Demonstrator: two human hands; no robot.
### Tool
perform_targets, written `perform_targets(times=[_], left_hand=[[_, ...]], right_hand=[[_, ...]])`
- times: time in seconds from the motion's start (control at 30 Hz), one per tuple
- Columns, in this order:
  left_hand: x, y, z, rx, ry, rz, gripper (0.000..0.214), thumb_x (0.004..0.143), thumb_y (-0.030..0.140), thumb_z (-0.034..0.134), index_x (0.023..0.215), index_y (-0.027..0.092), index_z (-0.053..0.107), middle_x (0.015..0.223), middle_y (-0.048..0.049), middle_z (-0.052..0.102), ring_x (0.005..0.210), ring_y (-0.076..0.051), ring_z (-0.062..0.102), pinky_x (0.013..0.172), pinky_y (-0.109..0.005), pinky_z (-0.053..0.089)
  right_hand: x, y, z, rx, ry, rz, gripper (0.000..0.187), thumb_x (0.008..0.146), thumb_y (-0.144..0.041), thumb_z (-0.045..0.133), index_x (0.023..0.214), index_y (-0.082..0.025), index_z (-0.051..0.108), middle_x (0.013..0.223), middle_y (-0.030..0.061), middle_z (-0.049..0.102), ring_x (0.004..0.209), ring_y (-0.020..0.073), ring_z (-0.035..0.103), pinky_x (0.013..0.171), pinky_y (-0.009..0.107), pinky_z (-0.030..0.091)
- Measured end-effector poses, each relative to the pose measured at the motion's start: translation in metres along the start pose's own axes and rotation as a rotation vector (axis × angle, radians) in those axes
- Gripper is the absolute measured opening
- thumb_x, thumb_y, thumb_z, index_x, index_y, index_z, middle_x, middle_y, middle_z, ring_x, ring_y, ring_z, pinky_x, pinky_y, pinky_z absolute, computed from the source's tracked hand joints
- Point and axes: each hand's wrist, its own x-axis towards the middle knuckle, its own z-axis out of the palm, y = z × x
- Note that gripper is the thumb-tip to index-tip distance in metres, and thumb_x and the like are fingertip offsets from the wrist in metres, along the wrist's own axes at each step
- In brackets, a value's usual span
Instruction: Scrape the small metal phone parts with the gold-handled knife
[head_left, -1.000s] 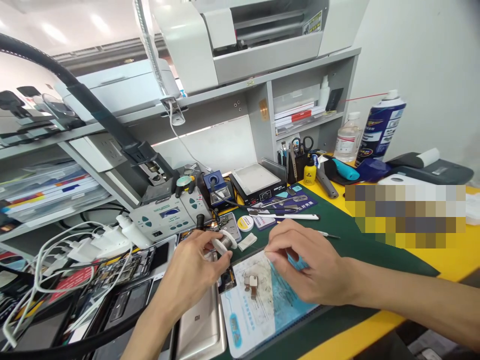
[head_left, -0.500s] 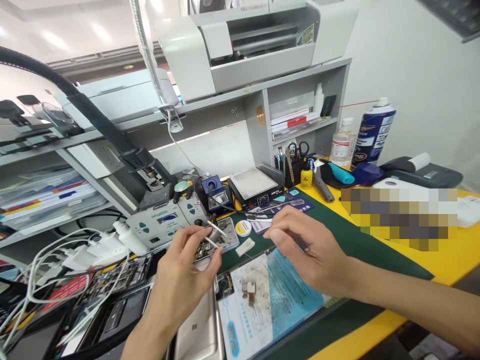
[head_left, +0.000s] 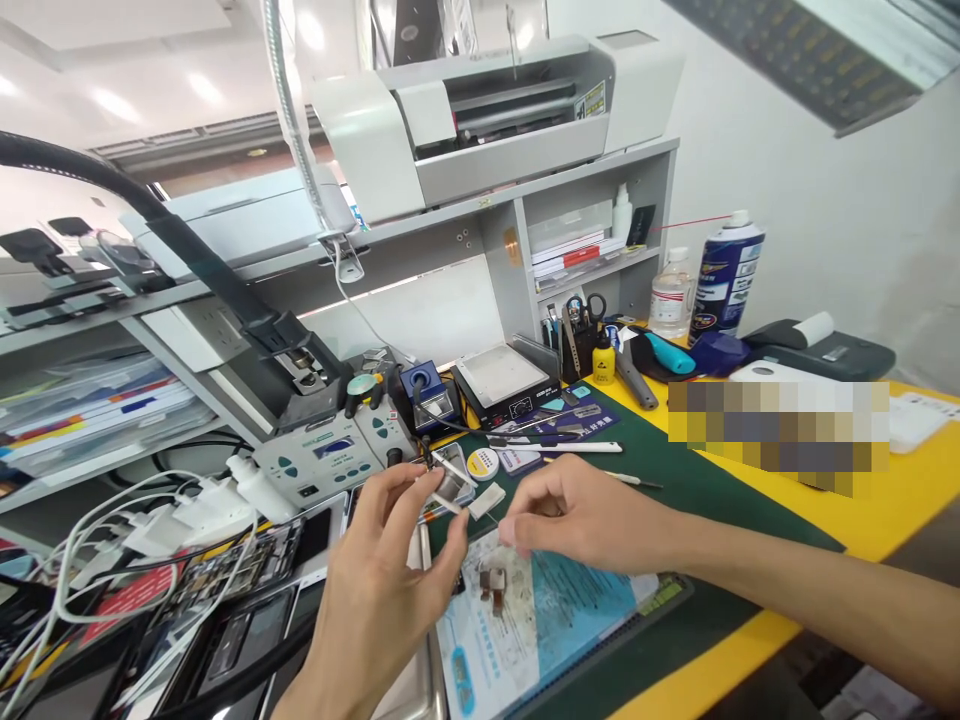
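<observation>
Off the far-left corner of the blue-white pad (head_left: 577,615), the left hand (head_left: 382,575) grips a spool (head_left: 451,487); over the pad, the right hand (head_left: 574,515) pinches its wire (head_left: 487,521) — probably, it's faint. Sharp tugging could snatch the spool loose.

Bright glare from ceiling lights (head_left: 206,88)

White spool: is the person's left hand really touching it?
Touching. The head view shows the left hand gripping the spool between thumb and fingers, with no gap at either side.
</observation>
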Motion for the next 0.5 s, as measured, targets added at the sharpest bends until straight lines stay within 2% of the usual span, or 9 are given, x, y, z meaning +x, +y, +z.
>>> perform_targets(times=[0.13, 0.23, 0.4, 0.5], left_hand=[[-0.0020, 0.0020, -0.0016, -0.064, -0.008, -0.044, 0.033, 0.089, 0.026, 0.068, 0.121, 0.023, 0.063, 0.119, -0.0073, 0.060, 0.104, -0.018, 0.066, 0.086, -0.027, 0.057], [-0.0030, 0.0028, -0.0025, -0.148, -0.033, -0.115, 0.033, 0.087, 0.028, 0.070, 0.120, 0.026, 0.066, 0.117, -0.0058, 0.062, 0.102, -0.018, 0.066, 0.087, -0.029, 0.057], [-0.0010, 0.0052, -0.0026, -0.382, -0.062, -0.335, 0.034, 0.081, 0.035, 0.076, 0.114, 0.028, 0.070, 0.116, -0.0043, 0.066, 0.100, -0.019, 0.066, 0.088, -0.031, 0.059], [0.0025, 0.0088, -0.0028, -0.599, -0.097, -0.507, 0.036, 0.081, 0.039, 0.076, 0.113, 0.024, 0.069, 0.114, -0.0053, 0.070, 0.099, -0.020, 0.070, 0.091, -0.032, 0.060]], right_hand=[[-0.0008, -0.0021, -0.0004, 0.069, -0.004, 0.006, 0.018, 0.081, -0.022, 0.065, 0.067, -0.013, 0.070, 0.060, 0.0004, 0.062, 0.055, 0.0113, 0.047, 0.052, 0.024, 0.033], [-0.0011, -0.0036, -0.0026, 0.101, 0.005, 0.001, 0.015, 0.079, -0.017, 0.063, 0.066, -0.013, 0.070, 0.062, 0.0009, 0.065, 0.056, 0.0110, 0.048, 0.053, 0.023, 0.034], [-0.0023, -0.0040, -0.0058, 0.137, -0.017, 0.017, 0.013, 0.075, -0.014, 0.062, 0.066, -0.012, 0.071, 0.060, -0.0005, 0.064, 0.051, 0.0091, 0.043, 0.048, 0.022, 0.030], [-0.0027, -0.0020, -0.0054, 0.153, -0.023, 0.017, 0.011, 0.075, -0.016, 0.063, 0.068, -0.012, 0.071, 0.062, 0.0005, 0.065, 0.055, 0.0107, 0.047, 0.051, 0.023, 0.032]])
